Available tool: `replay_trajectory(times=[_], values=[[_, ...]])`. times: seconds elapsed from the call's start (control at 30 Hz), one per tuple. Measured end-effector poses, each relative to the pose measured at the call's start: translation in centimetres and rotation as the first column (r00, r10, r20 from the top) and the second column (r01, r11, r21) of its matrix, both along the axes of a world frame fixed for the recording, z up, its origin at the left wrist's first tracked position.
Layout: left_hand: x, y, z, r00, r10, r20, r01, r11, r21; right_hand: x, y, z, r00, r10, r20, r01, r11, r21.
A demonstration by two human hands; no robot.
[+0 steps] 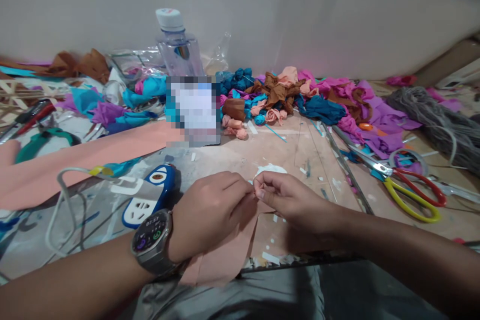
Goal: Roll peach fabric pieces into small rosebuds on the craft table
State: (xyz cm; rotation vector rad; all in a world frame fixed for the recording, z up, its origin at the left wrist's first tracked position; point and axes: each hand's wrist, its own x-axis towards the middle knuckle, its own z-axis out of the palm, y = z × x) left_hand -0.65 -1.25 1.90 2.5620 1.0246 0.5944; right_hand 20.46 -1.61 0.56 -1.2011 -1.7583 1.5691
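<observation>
A strip of peach crepe paper (234, 250) hangs from my hands over the table's front edge. My left hand (210, 210), with a watch (152, 240) on its wrist, is closed on the strip's upper end. My right hand (287, 200) pinches the same end between thumb and index finger, and the fingertips of both hands meet there. The exact fold of paper between them is too small to make out. A white patch (272, 170) lies just beyond the fingers. Several rolled peach paper roses (234, 127) rest farther back.
To the right lie scissors (410, 187) with red and yellow handles and a grey yarn bundle (435, 120). A blue-and-white power strip (150, 197) with a cable sits left. Behind stand a bottle (180, 50), a blurred screen (195, 110) and coloured crepe paper (322, 102). A long peach sheet (82, 162) lies left.
</observation>
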Motion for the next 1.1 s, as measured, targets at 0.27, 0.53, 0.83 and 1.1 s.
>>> replay_trajectory(times=[0.27,0.53,0.83,1.1], values=[[-0.1,0.9,1.0,0.972,0.171,0.161,-0.047,0.811,-0.583,0.1,0.3,-0.8,0.990,-0.113,-0.082,0.111,0.993,-0.027],[0.0,0.8,0.8,0.956,0.195,0.220,0.000,0.748,-0.664,0.4,0.3,-0.8,0.993,-0.116,-0.026,0.117,0.991,0.060],[-0.1,1.1,0.2,0.916,0.287,0.281,0.050,0.612,-0.790,0.5,0.4,-0.4,0.990,-0.121,0.071,0.098,0.958,0.268],[-0.2,1.5,-0.1,0.861,0.366,0.353,0.127,0.518,-0.846,0.8,0.6,-0.2,0.998,-0.060,0.018,0.041,0.846,0.532]])
